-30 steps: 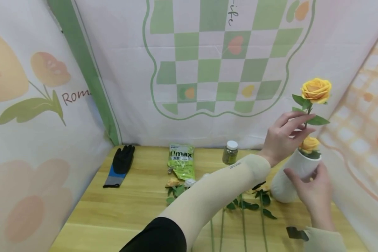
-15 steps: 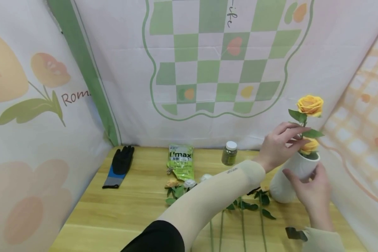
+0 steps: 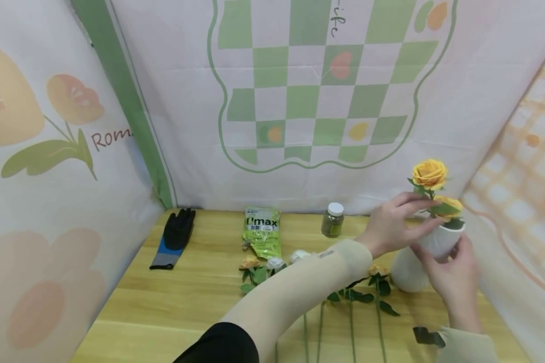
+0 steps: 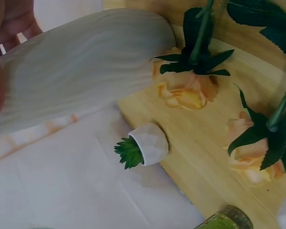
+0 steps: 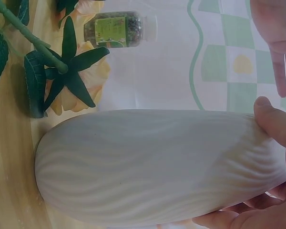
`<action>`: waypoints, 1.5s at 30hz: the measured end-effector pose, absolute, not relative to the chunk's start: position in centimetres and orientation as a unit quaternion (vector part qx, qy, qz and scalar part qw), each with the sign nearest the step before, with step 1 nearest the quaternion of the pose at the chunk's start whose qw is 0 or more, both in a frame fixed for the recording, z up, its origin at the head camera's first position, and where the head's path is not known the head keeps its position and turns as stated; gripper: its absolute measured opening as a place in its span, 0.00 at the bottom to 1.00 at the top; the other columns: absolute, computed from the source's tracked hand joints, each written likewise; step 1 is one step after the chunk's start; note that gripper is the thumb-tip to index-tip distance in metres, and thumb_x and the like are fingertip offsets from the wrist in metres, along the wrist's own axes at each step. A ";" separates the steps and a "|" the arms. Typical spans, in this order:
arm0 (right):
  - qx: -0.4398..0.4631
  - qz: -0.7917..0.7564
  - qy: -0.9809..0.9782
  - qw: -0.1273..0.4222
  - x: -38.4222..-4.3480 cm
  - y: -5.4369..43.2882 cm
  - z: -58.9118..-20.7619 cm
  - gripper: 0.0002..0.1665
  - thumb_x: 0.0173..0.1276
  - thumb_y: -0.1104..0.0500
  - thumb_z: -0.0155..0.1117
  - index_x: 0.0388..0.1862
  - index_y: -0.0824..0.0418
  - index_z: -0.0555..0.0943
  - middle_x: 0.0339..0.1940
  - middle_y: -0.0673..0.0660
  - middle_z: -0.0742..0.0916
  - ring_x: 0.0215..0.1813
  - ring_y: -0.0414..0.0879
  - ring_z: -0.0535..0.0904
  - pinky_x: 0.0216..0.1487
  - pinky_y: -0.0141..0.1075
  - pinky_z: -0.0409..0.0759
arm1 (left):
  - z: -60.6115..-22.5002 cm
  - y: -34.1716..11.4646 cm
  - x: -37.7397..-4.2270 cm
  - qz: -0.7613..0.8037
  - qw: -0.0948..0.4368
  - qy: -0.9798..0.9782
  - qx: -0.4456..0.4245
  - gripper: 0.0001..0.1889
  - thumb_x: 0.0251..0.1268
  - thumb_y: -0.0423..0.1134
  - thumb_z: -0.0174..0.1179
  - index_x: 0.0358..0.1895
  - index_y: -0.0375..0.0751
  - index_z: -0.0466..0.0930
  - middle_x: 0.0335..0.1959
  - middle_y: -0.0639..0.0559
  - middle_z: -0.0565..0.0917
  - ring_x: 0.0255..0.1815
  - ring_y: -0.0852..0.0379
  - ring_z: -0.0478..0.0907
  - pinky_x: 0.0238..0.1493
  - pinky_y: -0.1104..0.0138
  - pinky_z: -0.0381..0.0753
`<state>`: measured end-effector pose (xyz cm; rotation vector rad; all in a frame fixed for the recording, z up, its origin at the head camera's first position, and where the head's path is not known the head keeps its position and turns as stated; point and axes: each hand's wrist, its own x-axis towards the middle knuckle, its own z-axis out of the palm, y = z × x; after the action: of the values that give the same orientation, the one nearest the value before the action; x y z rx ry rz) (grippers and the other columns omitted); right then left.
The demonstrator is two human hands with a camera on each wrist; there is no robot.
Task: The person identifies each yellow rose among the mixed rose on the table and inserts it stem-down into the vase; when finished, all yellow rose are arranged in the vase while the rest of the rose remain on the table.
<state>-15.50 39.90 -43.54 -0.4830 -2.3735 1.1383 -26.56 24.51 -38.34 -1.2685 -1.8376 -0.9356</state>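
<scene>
My left hand [image 3: 397,224] pinches the stem of a yellow rose [image 3: 430,174] just below its bloom, right over the mouth of a white vase [image 3: 409,272]. A second yellow rose [image 3: 451,205] stands in the vase, its bloom close to the rim and partly covered by a leaf. My right hand [image 3: 458,277] grips the vase near its top; in the right wrist view the thumb [image 5: 271,119] lies on one side and curled fingers [image 5: 257,210] on the other. Wavy ridges run along the vase [image 4: 86,67]. The lower stem of the held rose is hidden.
Peach roses [image 3: 378,270] and white roses [image 3: 274,263] lie on the wooden table [image 3: 131,312], partly under my left arm. Behind them are a green bag [image 3: 262,232], a seasoning-like jar [image 3: 333,221] and a glove [image 3: 176,237]. A small potted succulent [image 4: 150,144] stands near the vase.
My left hand has come down and slightly left with the yellow rose, lowering its bloom toward the vase's mouth. The right hand stays on the vase.
</scene>
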 end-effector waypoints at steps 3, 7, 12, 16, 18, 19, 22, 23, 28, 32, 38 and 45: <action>-0.181 0.411 -0.864 0.229 -15.5 39.9 -43.6 0.62 0.67 0.42 0.81 0.89 0.56 0.56 0.80 0.71 0.72 0.75 0.73 0.71 0.52 0.45 0.84 | -38.8 24.4 -26.4 -0.351 0.339 -0.713 -0.503 0.22 0.68 0.52 0.76 0.62 0.52 0.89 0.62 0.57 0.88 0.64 0.69 0.80 0.67 0.85 0.65; -0.186 0.405 -0.865 0.231 -15.5 39.9 -43.7 0.60 0.68 0.43 0.80 0.89 0.56 0.57 0.80 0.72 0.72 0.75 0.74 0.71 0.61 0.53 0.84 | -39.0 24.4 -26.3 -0.324 0.341 -0.719 -0.512 0.22 0.69 0.54 0.75 0.63 0.54 0.88 0.62 0.59 0.88 0.65 0.67 0.80 0.74 0.82 0.59; -0.187 0.408 -0.865 0.224 -15.5 39.8 -43.8 0.60 0.68 0.43 0.80 0.88 0.57 0.57 0.80 0.72 0.71 0.75 0.74 0.71 0.64 0.58 0.83 | -39.0 24.2 -26.4 -0.295 0.356 -0.730 -0.504 0.22 0.72 0.56 0.72 0.65 0.57 0.88 0.63 0.63 0.87 0.66 0.71 0.78 0.75 0.81 0.57; -0.183 0.407 -0.866 0.227 -15.6 39.8 -43.8 0.59 0.68 0.43 0.80 0.88 0.57 0.58 0.80 0.71 0.72 0.75 0.73 0.71 0.57 0.45 0.85 | -39.0 24.0 -26.5 -0.287 0.360 -0.731 -0.503 0.21 0.74 0.56 0.71 0.65 0.57 0.88 0.64 0.63 0.87 0.65 0.72 0.78 0.75 0.81 0.57; -0.185 0.407 -0.865 0.228 -15.6 39.7 -43.9 0.59 0.68 0.43 0.80 0.88 0.57 0.58 0.79 0.71 0.73 0.75 0.72 0.72 0.57 0.43 0.84 | -38.9 24.0 -26.5 -0.281 0.358 -0.736 -0.502 0.21 0.74 0.55 0.70 0.65 0.57 0.87 0.64 0.63 0.87 0.65 0.71 0.78 0.76 0.80 0.57; -0.186 0.408 -0.864 0.228 -15.7 39.7 -43.9 0.59 0.68 0.43 0.80 0.88 0.57 0.58 0.80 0.70 0.73 0.75 0.72 0.72 0.58 0.44 0.84 | -38.8 24.0 -26.5 -0.277 0.355 -0.739 -0.501 0.21 0.75 0.55 0.69 0.66 0.57 0.87 0.64 0.63 0.87 0.65 0.71 0.78 0.76 0.80 0.56; -0.187 0.413 -0.863 0.224 -15.7 39.6 -43.8 0.59 0.69 0.43 0.79 0.88 0.57 0.57 0.81 0.70 0.71 0.76 0.72 0.70 0.67 0.59 0.81 | -38.6 24.0 -26.4 -0.261 0.336 -0.755 -0.500 0.22 0.76 0.57 0.68 0.67 0.58 0.86 0.65 0.63 0.86 0.67 0.69 0.78 0.77 0.79 0.54; -0.187 0.417 -0.861 0.224 -15.7 39.5 -43.7 0.59 0.69 0.44 0.79 0.89 0.57 0.56 0.81 0.70 0.71 0.76 0.73 0.70 0.69 0.63 0.79 | -38.6 23.9 -26.3 -0.256 0.328 -0.760 -0.500 0.22 0.76 0.57 0.67 0.68 0.59 0.86 0.66 0.62 0.85 0.68 0.68 0.77 0.77 0.79 0.54; -0.190 0.411 -0.862 0.228 -15.6 39.4 -43.5 0.59 0.68 0.45 0.80 0.88 0.56 0.58 0.80 0.70 0.72 0.75 0.72 0.71 0.60 0.50 0.83 | -38.6 23.1 -26.1 -0.257 0.298 -0.764 -0.511 0.24 0.77 0.58 0.66 0.70 0.57 0.84 0.70 0.60 0.83 0.72 0.65 0.74 0.78 0.79 0.52; -0.192 0.420 -0.859 0.223 -15.8 39.5 -43.4 0.61 0.67 0.43 0.81 0.89 0.56 0.57 0.82 0.69 0.70 0.77 0.72 0.69 0.66 0.59 0.80 | -38.6 21.7 -26.2 -0.298 0.283 -0.749 -0.520 0.23 0.76 0.53 0.69 0.69 0.52 0.85 0.70 0.55 0.83 0.74 0.64 0.73 0.78 0.79 0.54; -0.191 0.438 -0.848 0.228 -15.8 39.4 -43.4 0.62 0.67 0.46 0.82 0.89 0.54 0.56 0.83 0.66 0.70 0.78 0.69 0.68 0.74 0.67 0.72 | -38.6 18.3 -25.4 -0.370 0.244 -0.720 -0.534 0.25 0.76 0.48 0.70 0.71 0.47 0.83 0.69 0.49 0.82 0.75 0.64 0.71 0.78 0.78 0.58; -0.215 0.438 -0.840 0.235 -15.8 39.1 -43.3 0.59 0.65 0.46 0.84 0.88 0.51 0.61 0.80 0.64 0.74 0.76 0.65 0.72 0.76 0.57 0.74 | -38.9 13.5 -23.5 -0.421 0.232 -0.683 -0.549 0.26 0.74 0.42 0.71 0.72 0.41 0.81 0.72 0.46 0.80 0.78 0.64 0.68 0.79 0.72 0.63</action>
<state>-15.83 39.11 -43.30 -0.5893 -2.3057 1.2021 -23.53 13.49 -38.89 -1.5097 -1.8778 -1.1582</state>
